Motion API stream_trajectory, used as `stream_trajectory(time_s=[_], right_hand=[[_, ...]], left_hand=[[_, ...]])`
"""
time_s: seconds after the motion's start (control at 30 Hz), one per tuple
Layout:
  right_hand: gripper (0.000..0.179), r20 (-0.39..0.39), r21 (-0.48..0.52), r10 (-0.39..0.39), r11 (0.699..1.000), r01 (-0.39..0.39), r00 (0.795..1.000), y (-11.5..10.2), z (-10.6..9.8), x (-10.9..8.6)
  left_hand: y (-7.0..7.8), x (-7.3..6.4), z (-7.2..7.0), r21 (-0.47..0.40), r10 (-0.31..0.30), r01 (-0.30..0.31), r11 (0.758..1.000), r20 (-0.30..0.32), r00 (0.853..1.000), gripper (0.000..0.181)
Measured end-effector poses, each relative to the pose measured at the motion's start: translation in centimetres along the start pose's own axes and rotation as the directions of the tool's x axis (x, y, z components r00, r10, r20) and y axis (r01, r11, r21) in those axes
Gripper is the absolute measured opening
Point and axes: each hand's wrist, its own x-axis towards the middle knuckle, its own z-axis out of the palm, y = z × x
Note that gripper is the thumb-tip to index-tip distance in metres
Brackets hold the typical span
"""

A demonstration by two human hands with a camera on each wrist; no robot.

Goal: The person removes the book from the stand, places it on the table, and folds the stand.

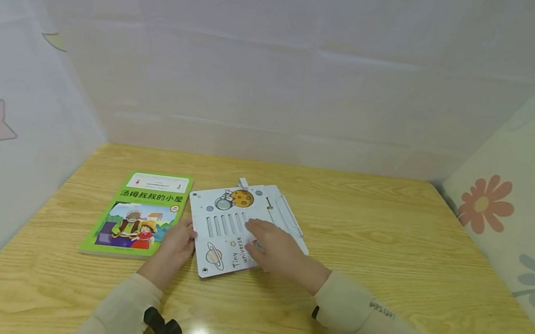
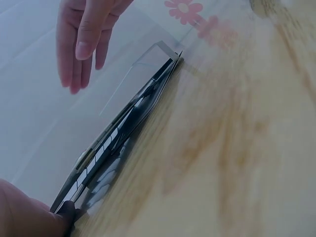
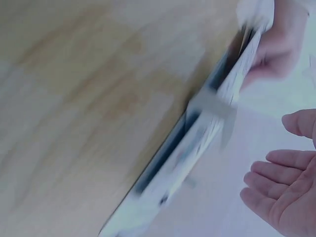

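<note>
A thin white folding book stand [image 1: 216,242], printed with an astronaut, planets and "Tiny universe", lies aslant near the middle of the table. It has a row of slots and a rail along its right side. My left hand [image 1: 178,240] grips its left edge, with part of the fingers hidden by the board. Over its right half, my right hand [image 1: 277,245] reaches with fingers extended. In the left wrist view the right hand [image 2: 89,37] hangs apart from the stand [image 2: 118,131], which shows edge-on with a gap between its layers. The right wrist view shows the right palm [image 3: 291,187] open.
A green picture book [image 1: 136,223] with Chinese writing lies left of the stand, close beside the left hand. Beneath everything is a wooden table [image 1: 389,252]. White cloth walls [image 1: 268,87] stand at the back and sides, with flower and star prints.
</note>
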Motion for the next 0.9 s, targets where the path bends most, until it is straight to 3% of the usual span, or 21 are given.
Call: stream_trajectory(time_s=[0.23, 0.47, 0.7, 0.9], right_hand=[[0.056, -0.059, -0.033, 0.092, 0.995, -0.094, 0.994, 4.1, -0.9, -2.0], [0.061, 0.028, 0.064, 0.178, 0.982, -0.179, 0.984, 6.7, -0.5, -3.4], [0.062, 0.109, 0.139, 0.167, 0.973, -0.182, 0.980, 7.7, 0.0, -3.6], [0.063, 0.149, 0.125, 0.118, 0.983, -0.138, 0.982, 7.9, 0.1, -3.7]], left_hand=[[0.0, -0.1, 0.1, 0.011, -0.007, 0.007, 1.000, -0.022, 1.000, 0.061], [0.0, -0.3, 0.1, 0.033, -0.004, 0.004, 0.999, -0.030, 1.000, 0.060], [0.1, -0.5, 0.3, 0.042, -0.004, 0.006, 0.999, -0.041, 0.999, 0.061], [0.2, -0.5, 0.3, 0.050, -0.014, 0.016, 0.999, -0.042, 0.999, 0.061]])
